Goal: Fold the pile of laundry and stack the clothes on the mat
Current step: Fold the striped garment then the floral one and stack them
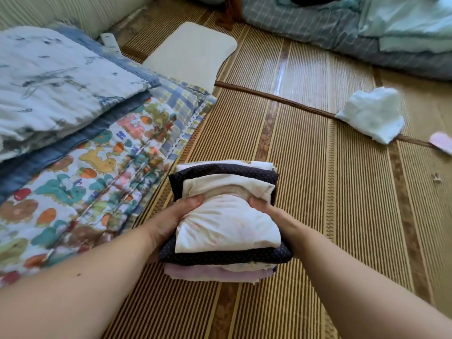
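A stack of folded clothes (225, 259) sits low in the middle of the striped straw mat (318, 192). A cream garment (227, 226) lies on top, over a dark dotted garment (220, 172) and pale pink and white pieces at the bottom. My left hand (171, 218) grips the stack's left side, thumb on the cream garment. My right hand (271, 214) grips the right side, fingers curled over the cream cloth. A crumpled white garment (371, 113) lies loose on the mat at the right.
Folded quilts lie along the left: a pale printed one (56, 77) on a colourful animal-print one (93, 167). A cream pillow (193, 50) lies at the back. Blue checked and mint bedding (367, 28) fills the back right. A small pink item (441, 141) lies at the right edge.
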Action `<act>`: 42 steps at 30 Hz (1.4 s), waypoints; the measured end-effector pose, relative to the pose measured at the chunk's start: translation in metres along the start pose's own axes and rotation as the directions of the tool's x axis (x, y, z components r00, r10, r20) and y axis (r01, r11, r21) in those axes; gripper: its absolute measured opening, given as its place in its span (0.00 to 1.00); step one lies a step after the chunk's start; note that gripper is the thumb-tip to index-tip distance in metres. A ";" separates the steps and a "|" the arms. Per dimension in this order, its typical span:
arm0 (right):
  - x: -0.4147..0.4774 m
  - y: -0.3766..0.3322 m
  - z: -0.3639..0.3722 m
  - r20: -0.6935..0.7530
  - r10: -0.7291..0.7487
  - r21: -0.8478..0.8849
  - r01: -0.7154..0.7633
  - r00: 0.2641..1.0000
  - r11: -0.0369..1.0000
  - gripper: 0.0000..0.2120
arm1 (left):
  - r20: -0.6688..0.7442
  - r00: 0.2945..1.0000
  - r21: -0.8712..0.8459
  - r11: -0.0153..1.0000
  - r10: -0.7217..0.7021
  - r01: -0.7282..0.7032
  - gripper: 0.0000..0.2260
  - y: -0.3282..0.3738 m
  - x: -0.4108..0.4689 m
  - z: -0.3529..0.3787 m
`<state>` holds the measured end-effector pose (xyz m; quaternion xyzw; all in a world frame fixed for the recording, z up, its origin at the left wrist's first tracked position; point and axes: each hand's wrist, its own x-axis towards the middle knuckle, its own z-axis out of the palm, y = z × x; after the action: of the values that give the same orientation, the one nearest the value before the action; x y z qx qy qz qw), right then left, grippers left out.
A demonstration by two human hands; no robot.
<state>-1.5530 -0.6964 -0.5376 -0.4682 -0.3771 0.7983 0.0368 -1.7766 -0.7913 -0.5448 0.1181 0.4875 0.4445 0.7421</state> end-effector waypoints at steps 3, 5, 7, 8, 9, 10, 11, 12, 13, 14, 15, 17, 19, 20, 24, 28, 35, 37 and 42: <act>-0.041 0.003 -0.025 -0.060 0.008 0.017 -0.007 0.998 1.000 0.43 | 0.049 0.999 0.025 1.000 -0.008 0.007 0.23 -0.007 -0.004 0.044; -0.073 0.003 -0.045 -0.105 -0.007 0.041 0.011 0.994 0.999 0.42 | 0.099 0.995 0.028 0.999 -0.021 0.018 0.25 -0.009 -0.007 0.079; -0.120 0.002 -0.072 -0.153 -0.046 0.066 0.057 0.987 0.996 0.39 | 0.152 0.987 0.059 0.998 -0.046 0.037 0.27 -0.009 -0.012 0.130; -0.151 0.002 -0.087 -0.180 -0.074 0.078 0.089 0.981 0.993 0.38 | 0.187 0.981 0.085 0.996 -0.057 0.042 0.27 -0.011 -0.016 0.161; -0.178 0.003 -0.099 -0.208 -0.090 0.082 0.109 0.974 0.991 0.39 | 0.213 0.975 0.098 0.994 -0.068 0.048 0.28 -0.013 -0.020 0.189; -0.203 0.005 -0.110 -0.237 -0.088 0.101 0.114 0.968 0.988 0.42 | 0.240 0.968 0.112 0.993 -0.075 0.049 0.28 -0.017 -0.024 0.214; -0.239 0.010 -0.125 -0.285 -0.085 0.122 0.124 0.955 0.985 0.45 | 0.268 0.958 0.149 0.987 -0.098 0.059 0.28 -0.023 -0.031 0.248; -0.266 0.016 -0.136 -0.314 -0.084 0.143 0.135 0.946 0.980 0.46 | 0.297 0.948 0.167 0.984 -0.116 0.068 0.29 -0.029 -0.037 0.275; -0.304 0.025 -0.150 -0.346 -0.092 0.169 0.158 0.934 0.973 0.45 | 0.323 0.936 0.203 0.976 -0.142 0.078 0.30 -0.041 -0.044 0.309; -0.334 0.034 -0.163 -0.366 -0.107 0.178 0.182 0.924 0.967 0.42 | 0.335 0.928 0.228 0.970 -0.162 0.087 0.31 -0.051 -0.050 0.336; -0.360 0.041 -0.173 -0.384 -0.114 0.202 0.204 0.916 0.958 0.38 | 0.341 0.925 0.250 0.964 -0.170 0.085 0.31 -0.060 -0.055 0.361; -0.423 0.067 -0.203 -0.453 -0.137 0.225 0.261 0.881 0.939 0.32 | 0.362 0.908 0.291 0.951 -0.210 0.104 0.31 -0.089 -0.066 0.425; -0.486 0.097 -0.236 -0.525 -0.147 0.224 0.302 0.838 0.927 0.31 | 0.392 0.884 0.319 0.939 -0.256 0.131 0.29 -0.129 -0.076 0.490; -0.510 0.113 -0.250 -0.556 -0.138 0.232 0.312 0.820 0.921 0.32 | 0.407 0.873 0.332 0.934 -0.269 0.133 0.29 -0.148 -0.079 0.515; -0.627 0.194 -0.320 -0.656 -0.075 0.274 0.331 0.751 0.903 0.27 | 0.437 0.825 0.393 0.902 -0.357 0.182 0.33 -0.248 -0.097 0.629; -0.715 0.263 -0.370 -0.728 -0.047 0.317 0.396 0.684 0.861 0.21 | 0.482 0.745 0.453 0.859 -0.461 0.239 0.32 -0.332 -0.108 0.714; -0.802 0.336 -0.415 -0.767 0.075 0.408 0.394 0.638 0.824 0.23 | 0.532 0.647 0.474 0.825 -0.546 0.307 0.33 -0.417 -0.124 0.800; -0.818 0.352 -0.424 -0.782 0.084 0.391 0.380 0.618 0.838 0.21 | 0.550 0.615 0.469 0.819 -0.564 0.331 0.33 -0.439 -0.126 0.814; -0.841 0.398 -0.453 -0.802 0.091 0.365 0.365 0.590 0.856 0.42 | 0.567 0.662 0.447 0.858 -0.490 0.252 0.37 -0.499 -0.120 0.840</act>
<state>-0.6150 -1.0691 -0.3110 -0.7159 -0.1393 0.5666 0.3833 -0.8237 -0.9554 -0.3573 0.2870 0.2721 0.1212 0.9105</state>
